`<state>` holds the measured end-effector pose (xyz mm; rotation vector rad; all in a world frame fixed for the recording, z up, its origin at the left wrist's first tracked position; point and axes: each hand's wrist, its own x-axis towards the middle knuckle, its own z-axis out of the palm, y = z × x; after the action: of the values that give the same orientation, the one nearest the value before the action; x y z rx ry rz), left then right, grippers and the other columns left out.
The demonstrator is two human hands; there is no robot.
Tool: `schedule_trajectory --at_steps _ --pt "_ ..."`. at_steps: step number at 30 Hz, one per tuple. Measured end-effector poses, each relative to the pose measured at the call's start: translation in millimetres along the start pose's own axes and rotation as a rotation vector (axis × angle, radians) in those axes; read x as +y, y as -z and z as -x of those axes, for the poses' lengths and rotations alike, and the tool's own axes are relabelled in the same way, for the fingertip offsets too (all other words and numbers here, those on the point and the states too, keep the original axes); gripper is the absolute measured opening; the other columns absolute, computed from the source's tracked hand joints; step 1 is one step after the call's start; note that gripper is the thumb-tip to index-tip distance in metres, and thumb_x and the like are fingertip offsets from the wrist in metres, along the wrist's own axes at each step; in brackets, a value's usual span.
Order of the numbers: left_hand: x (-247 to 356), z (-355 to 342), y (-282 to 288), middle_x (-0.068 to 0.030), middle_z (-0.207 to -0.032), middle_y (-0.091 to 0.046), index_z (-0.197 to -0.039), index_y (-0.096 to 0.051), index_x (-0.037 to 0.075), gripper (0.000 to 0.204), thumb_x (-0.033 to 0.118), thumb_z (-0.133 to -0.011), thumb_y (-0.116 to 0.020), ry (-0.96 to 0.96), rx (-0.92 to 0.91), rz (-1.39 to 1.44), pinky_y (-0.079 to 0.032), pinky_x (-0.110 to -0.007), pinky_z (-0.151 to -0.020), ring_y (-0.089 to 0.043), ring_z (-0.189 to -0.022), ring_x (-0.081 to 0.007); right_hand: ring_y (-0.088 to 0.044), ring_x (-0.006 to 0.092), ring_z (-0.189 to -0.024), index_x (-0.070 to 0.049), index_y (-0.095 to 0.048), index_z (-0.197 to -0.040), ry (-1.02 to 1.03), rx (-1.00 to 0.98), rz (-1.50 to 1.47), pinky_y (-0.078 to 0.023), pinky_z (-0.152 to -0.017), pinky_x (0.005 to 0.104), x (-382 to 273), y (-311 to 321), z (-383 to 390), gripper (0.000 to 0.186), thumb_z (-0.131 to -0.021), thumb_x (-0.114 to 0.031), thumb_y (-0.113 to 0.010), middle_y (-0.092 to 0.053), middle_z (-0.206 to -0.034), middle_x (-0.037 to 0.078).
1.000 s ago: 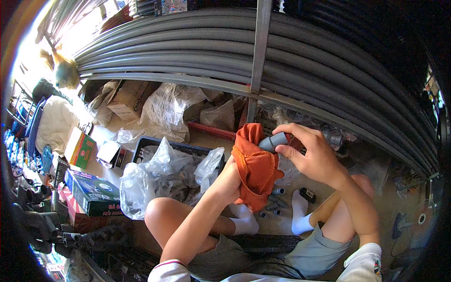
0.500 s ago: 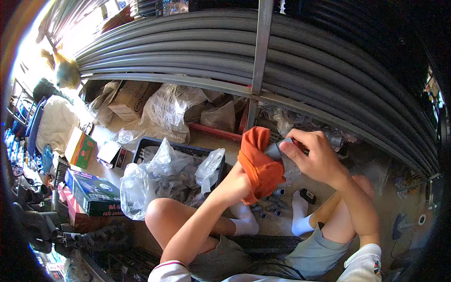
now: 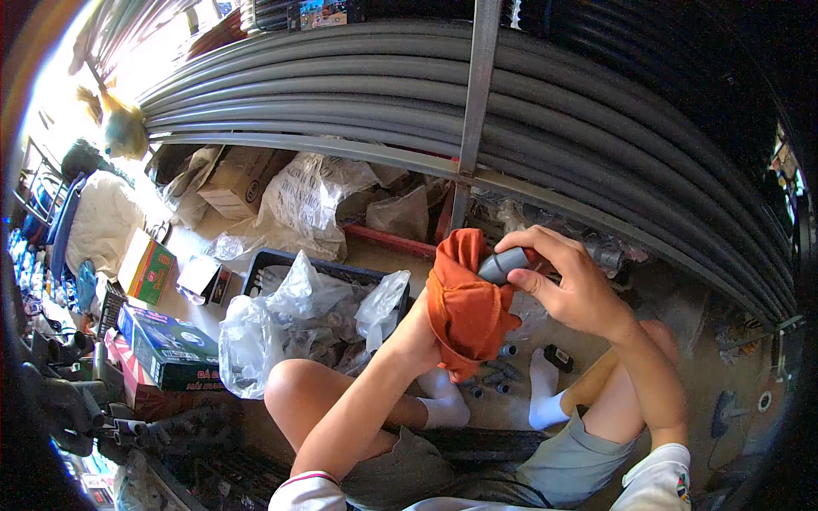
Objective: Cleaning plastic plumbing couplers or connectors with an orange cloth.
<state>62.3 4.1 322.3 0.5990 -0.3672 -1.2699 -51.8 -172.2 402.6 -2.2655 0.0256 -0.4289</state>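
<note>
An orange cloth point(image 3: 467, 311) is bunched in my left hand point(image 3: 417, 341), whose fingers are mostly hidden behind its folds. From the cloth's upper right side sticks a grey plastic pipe fitting point(image 3: 504, 266), a short stepped tube with a darker end. My right hand point(image 3: 584, 294) pinches that fitting between thumb and fingers, so both hands meet at it above the floor. Below them, between my feet, lie several more grey pipe fittings point(image 3: 496, 375). A small black object point(image 3: 558, 357) lies beside my right foot.
A dark crate point(image 3: 268, 258) filled with clear plastic bags stands left of my hands. Printed cardboard boxes point(image 3: 170, 345) are stacked farther left. Long grey pipes point(image 3: 341, 89) lie on a metal rack ahead, its upright post point(image 3: 475, 94) near the middle. Underneath sit sacks and a red tray point(image 3: 388, 238).
The pipe fitting has turned in my right hand and shows more of its side. The cloth has shifted slightly and its folds hang differently; my right fingers have moved a little.
</note>
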Motion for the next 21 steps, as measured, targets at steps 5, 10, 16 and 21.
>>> schedule_trajectory --at_steps 5,10,16,21 --pt "0.1 3.0 3.5 -0.0161 -0.123 -0.063 -0.139 -0.045 0.003 0.041 0.019 -0.103 -0.055 0.068 -0.068 0.419 -0.052 -0.045 -0.102 -0.064 -0.112 -0.0277 -0.066 0.021 -0.081 -0.002 -0.063 -0.111 0.101 0.014 0.061 -0.053 -0.073 0.0325 2.7 1.9 0.8 0.034 -0.094 -0.03 -0.071 -0.068 -0.093 0.011" --pt "1.8 9.1 -18.9 -0.0142 -0.097 -0.072 -0.121 -0.055 0.005 0.024 0.018 -0.101 -0.053 0.126 0.06 -0.296 -0.05 -0.042 -0.095 -0.066 -0.107 -0.0316 -0.063 0.0203 -0.067 -0.004 -0.065 -0.097 -0.249 -0.189 0.143 -0.049 -0.065 0.0327 1.5 11.8 4.6 0.03 -0.095 -0.033 -0.07 -0.066 -0.073 0.009" --pt "-6.3 3.0 -21.9 -0.0166 -0.107 -0.049 -0.091 -0.056 0.003 0.009 0.01 -0.09 -0.06 -0.36 -0.176 -1.067 -0.04 -0.039 -0.091 -0.047 -0.098 -0.0288 -0.059 0.01 -0.07 -0.004 -0.065 -0.097 -0.345 -0.2 -0.252 -0.047 -0.064 0.0284 12.9 6.5 5.7 0.03 -0.095 -0.034 -0.07 -0.064 -0.073 0.004" --pt "11.5 2.7 -28.9 -0.0064 -0.108 -0.061 -0.122 -0.054 0.007 0.037 0.012 -0.089 -0.07 -0.151 -0.004 -0.118 -0.049 -0.029 -0.084 -0.061 -0.097 -0.0159 -0.063 0.0128 -0.079 -0.006 -0.066 -0.107 0.02 0.005 -0.061 -0.05 -0.069 0.0273 1.1 14.9 -3.4 0.024 -0.09 -0.02 -0.075 -0.069 -0.091 0.006"
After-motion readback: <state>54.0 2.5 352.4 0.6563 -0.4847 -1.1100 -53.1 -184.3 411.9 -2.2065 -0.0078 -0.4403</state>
